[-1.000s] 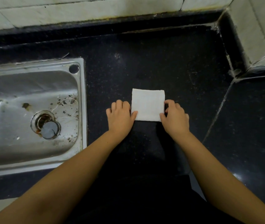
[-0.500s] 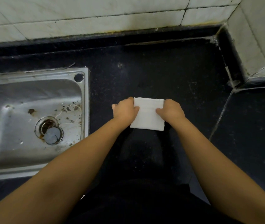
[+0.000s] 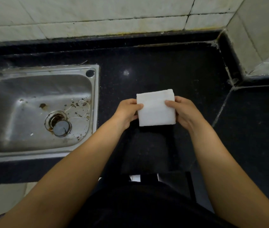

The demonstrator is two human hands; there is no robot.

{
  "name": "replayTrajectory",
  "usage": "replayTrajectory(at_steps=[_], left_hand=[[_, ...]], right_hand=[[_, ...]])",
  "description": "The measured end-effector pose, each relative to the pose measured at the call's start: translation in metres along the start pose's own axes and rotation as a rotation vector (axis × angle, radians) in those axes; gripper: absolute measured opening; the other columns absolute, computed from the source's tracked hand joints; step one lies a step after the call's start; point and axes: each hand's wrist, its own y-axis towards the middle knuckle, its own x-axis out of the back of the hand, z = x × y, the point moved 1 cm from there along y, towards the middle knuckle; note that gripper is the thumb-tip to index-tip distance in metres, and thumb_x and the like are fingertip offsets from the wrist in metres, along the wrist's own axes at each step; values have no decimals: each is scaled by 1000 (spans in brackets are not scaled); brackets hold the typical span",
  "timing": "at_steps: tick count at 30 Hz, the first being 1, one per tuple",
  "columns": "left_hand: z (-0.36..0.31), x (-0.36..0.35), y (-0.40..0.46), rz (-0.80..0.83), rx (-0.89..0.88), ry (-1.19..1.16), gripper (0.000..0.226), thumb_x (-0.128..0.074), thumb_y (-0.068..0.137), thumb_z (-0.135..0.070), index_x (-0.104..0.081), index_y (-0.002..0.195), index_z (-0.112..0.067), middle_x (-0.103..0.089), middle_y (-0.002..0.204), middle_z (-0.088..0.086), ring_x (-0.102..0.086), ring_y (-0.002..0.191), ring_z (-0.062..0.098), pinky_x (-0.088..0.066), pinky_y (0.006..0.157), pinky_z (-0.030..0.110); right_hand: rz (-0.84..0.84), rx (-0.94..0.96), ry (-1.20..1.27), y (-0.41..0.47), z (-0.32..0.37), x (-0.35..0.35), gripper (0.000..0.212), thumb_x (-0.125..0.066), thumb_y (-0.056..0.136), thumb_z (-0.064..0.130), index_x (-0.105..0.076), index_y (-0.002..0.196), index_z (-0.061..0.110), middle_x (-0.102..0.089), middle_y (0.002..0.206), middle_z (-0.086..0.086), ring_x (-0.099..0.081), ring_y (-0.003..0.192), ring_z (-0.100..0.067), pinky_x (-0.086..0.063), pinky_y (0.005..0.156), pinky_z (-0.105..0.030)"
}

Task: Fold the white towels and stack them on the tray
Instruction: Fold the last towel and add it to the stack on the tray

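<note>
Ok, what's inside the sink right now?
The sink holds only a drain plug and scattered dark debris near it. No towel or tray lies there. Whatever sits beneath the plug is hidden.

L hand (image 3: 127,111) & R hand (image 3: 182,112) out front, thumbs on top, fingers curled under.

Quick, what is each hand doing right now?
Left hand: closed on the folded white square towel, left edge.
Right hand: closed on its right edge.
</note>
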Motion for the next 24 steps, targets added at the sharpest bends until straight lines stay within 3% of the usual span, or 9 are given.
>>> replayTrajectory(at_steps=[4,8,12,16,24], left_hand=[[7,5,-13,121,19,-33,8,-55,91,-4,-60,93,-10,-66,102,8,-65,93,19,-55,75,33],[17,8,-28,293,31,89,5,-56,92,-7,-59,94,-9,-66,106,9,-65,94,20,-56,76,35],[38,12,-54,481,15,246,10,-54,92,-5,-57,85,-10,-65,89,5,-63,79,16,-54,75,34],[79,-5,-100,702,51,412,12,-53,92,-5,-55,81,-11,-64,84,6,-61,74,16,-53,67,29],[185,-53,-233,1187,85,782,11,-53,93,-4,-56,83,-10,-64,87,5,-62,77,16,-52,77,30]], right_hand=[[-92,59,124,-36,-17,-1,8,-58,91,11,-63,96,14,-68,94,-5,-65,80,-17,-54,66,-32],[-287,102,248,-80,-55,-7,6,-59,91,11,-64,92,12,-69,93,-7,-66,81,-20,-55,73,-36],[-482,114,427,-135,-108,-30,7,-58,91,10,-63,87,13,-67,88,-5,-64,75,-18,-53,62,-30],[-713,111,571,-211,-164,-39,9,-57,91,10,-63,86,14,-67,86,-5,-63,73,-18,-52,62,-29],[-1209,108,857,-388,-283,-69,8,-56,92,12,-64,90,14,-67,90,-2,-63,77,-16,-51,68,-31]])
